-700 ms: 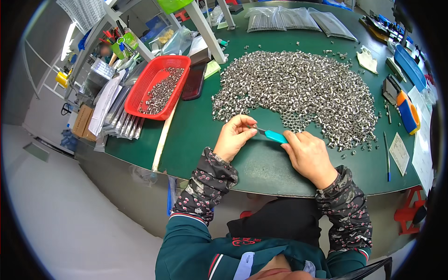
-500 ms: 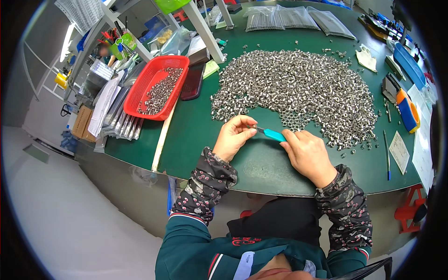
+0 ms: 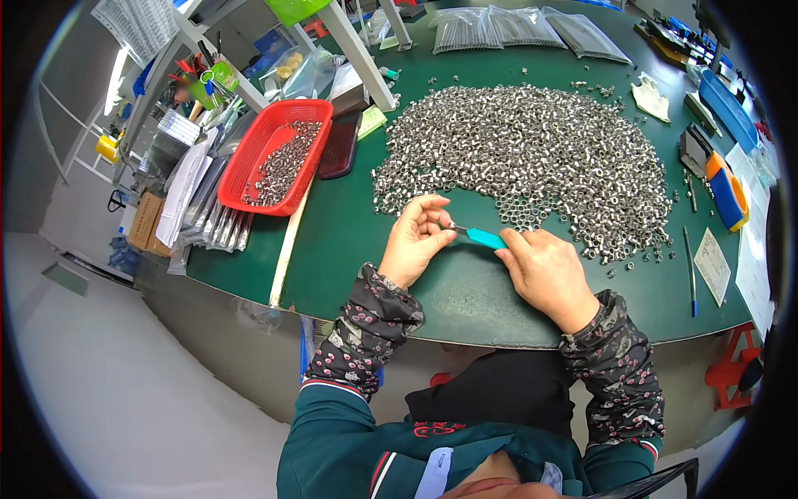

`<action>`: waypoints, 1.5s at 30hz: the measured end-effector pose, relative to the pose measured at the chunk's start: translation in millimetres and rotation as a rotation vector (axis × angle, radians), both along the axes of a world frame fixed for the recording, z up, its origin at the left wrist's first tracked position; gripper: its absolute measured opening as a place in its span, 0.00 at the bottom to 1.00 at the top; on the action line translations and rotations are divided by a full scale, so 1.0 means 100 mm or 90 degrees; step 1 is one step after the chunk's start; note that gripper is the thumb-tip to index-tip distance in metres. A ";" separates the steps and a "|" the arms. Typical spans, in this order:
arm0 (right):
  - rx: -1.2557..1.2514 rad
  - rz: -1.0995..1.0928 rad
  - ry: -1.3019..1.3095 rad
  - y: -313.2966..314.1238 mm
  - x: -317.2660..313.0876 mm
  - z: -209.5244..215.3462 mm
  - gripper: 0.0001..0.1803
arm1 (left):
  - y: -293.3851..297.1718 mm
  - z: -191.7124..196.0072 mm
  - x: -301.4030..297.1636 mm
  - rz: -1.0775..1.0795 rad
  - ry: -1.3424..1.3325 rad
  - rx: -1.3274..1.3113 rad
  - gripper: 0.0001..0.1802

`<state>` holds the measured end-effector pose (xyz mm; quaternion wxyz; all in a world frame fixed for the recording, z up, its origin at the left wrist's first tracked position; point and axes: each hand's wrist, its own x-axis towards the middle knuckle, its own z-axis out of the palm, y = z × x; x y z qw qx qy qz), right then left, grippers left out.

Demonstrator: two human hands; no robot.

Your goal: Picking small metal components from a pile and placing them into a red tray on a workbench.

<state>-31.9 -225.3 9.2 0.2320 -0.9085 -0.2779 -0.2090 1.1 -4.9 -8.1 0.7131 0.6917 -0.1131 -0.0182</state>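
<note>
My left hand (image 3: 416, 241) is closed in a pinch on a small metal ring (image 3: 451, 224), mostly covered by the fingertips. In my right hand (image 3: 549, 274) is a teal-handled knife (image 3: 484, 239), gripped by the handle's rear end. Its narrow grey tip points left and meets the ring at my left fingertips. Both hands are just above the green table, in front of a wide heap of small shiny metal rings (image 3: 532, 141). Some rings at the heap's near edge lie flat in a single layer (image 3: 519, 213).
To the left, a red plastic basket (image 3: 237, 170) holds more rings, beside a dark tray (image 3: 339, 145) and stacked bagged parts (image 3: 208, 212). Bags of rods (image 3: 499, 32) lie at the back. On the right are a pen (image 3: 691, 270), a paper card (image 3: 712, 266) and an orange-and-blue tool (image 3: 727, 195).
The fingers of my left hand have shifted and curled differently around the ring. The knife has moved slightly left, and the view has shifted a little.
</note>
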 end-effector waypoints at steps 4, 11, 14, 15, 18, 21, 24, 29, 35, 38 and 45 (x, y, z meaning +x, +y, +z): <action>-0.022 -0.010 -0.051 0.01 -0.02 0.01 0.10 | 0.02 0.05 0.01 -0.030 0.050 -0.025 0.30; -0.004 -0.040 -0.127 0.00 0.00 0.06 0.17 | 0.06 0.04 0.01 -0.055 0.135 -0.138 0.33; -0.006 -0.017 -0.092 -0.03 0.00 0.03 0.17 | 0.04 0.05 0.01 -0.050 0.151 -0.156 0.34; 0.005 -0.004 -0.067 -0.04 0.00 0.02 0.16 | 0.04 0.06 0.01 -0.049 0.151 -0.156 0.34; 0.011 0.011 -0.048 -0.04 0.00 0.02 0.14 | 0.05 0.06 0.01 -0.045 0.150 -0.151 0.34; 0.005 0.016 -0.063 -0.03 -0.01 0.03 0.11 | 0.04 0.06 0.01 -0.048 0.150 -0.152 0.34; 0.002 0.018 -0.059 -0.03 0.00 0.02 0.11 | 0.04 0.07 0.01 -0.056 0.149 -0.152 0.34; -0.002 0.018 -0.041 -0.04 0.01 0.02 0.11 | 0.05 0.09 0.00 -0.064 0.143 -0.123 0.34; -0.004 0.014 -0.044 -0.05 0.01 0.03 0.11 | 0.04 0.10 0.00 -0.068 0.126 -0.074 0.34; -0.015 0.015 -0.039 -0.06 0.00 0.04 0.11 | 0.06 0.09 0.00 -0.080 0.108 -0.064 0.34; -0.058 0.016 -0.106 -0.07 0.02 0.03 0.16 | 0.07 0.08 0.02 -0.096 0.106 -0.052 0.36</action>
